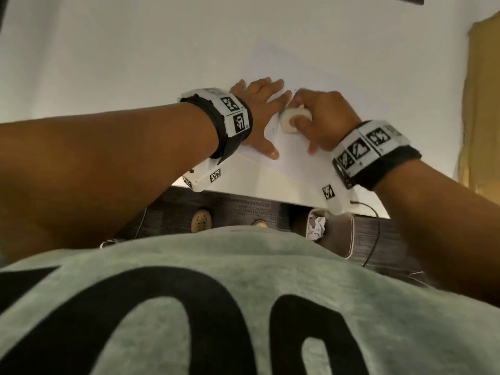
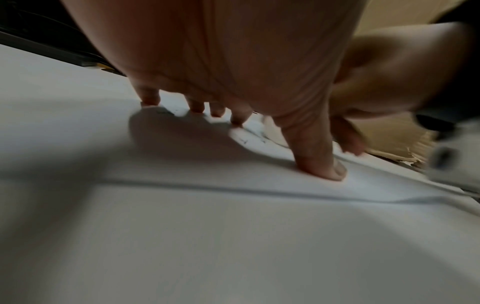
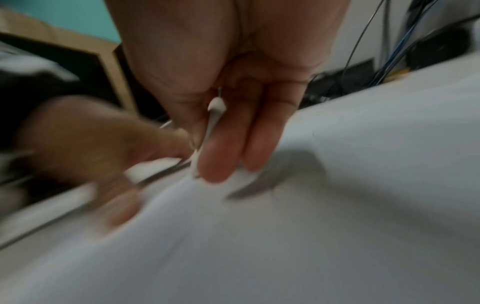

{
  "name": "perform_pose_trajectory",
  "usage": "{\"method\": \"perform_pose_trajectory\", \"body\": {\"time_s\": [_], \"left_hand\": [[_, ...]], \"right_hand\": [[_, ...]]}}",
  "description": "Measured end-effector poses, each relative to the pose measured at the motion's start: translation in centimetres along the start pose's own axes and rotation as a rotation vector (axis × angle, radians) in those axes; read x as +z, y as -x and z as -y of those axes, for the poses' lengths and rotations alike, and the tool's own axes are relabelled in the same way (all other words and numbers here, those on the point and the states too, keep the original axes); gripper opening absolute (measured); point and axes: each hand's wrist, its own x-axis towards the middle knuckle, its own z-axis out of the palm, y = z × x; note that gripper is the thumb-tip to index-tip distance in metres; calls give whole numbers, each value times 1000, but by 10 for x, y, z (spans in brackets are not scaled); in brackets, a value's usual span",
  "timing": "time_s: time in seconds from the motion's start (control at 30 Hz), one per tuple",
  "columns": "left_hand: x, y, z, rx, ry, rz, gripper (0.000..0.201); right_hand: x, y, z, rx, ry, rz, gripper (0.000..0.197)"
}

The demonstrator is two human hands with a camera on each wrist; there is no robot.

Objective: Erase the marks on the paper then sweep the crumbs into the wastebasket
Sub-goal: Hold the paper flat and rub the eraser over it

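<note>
A white sheet of paper point(image 1: 295, 158) lies on the white table point(image 1: 135, 63) near its front edge. My left hand point(image 1: 259, 109) lies flat on the paper with fingers spread, pressing it down; its thumb point(image 2: 324, 164) and fingertips touch the sheet. Faint dark marks point(image 2: 246, 139) show on the paper just past the fingers. My right hand point(image 1: 322, 117) grips a rounded white eraser point(image 1: 293, 117) and holds it against the paper beside my left fingers. The right wrist view is blurred, with the eraser point(image 3: 213, 115) showing between thumb and fingers.
A wastebasket point(image 1: 332, 234) with crumpled paper inside stands on the dark floor below the table's front edge, right of my shoes. A brown cardboard box point(image 1: 481, 104) sits at the right. Cables point(image 3: 389, 51) hang past the table's far side.
</note>
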Motion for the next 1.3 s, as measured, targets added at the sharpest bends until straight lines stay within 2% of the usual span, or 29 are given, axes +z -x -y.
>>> {"method": "perform_pose_trajectory", "body": {"time_s": [0.07,0.2,0.33,0.5,0.63,0.77,0.93,1.07,1.2,1.3], "left_hand": [[-1,0,0,-5,5,10,120],[0,0,2,-2,-7,9,121],[1,-1,1,2,4,-6,121],[-1,-1,2,-8,-14,12,121],[1,-1,0,-5,-7,3,120],[0,-2,2,-8,-13,11,122],[1,-2,1,3,0,-2,122],[-2,-6,6,20,-40,12,125],[-15,-15,12,30,-76,11,126],[-35,-11,23,-2,-148,-55,124]], "right_hand": [[1,1,0,1,-11,-10,12],[12,22,-5,-7,4,117,15],[-1,-7,-1,-10,18,-26,12],[14,22,-9,7,-9,64,14],[6,4,-5,50,-35,-93,10],[17,24,-3,24,-57,62,8],[9,3,-2,37,-42,-79,11],[19,24,-4,26,-52,55,13],[3,-1,-1,81,-32,-57,11],[0,-11,1,101,-31,-62,11]]}}
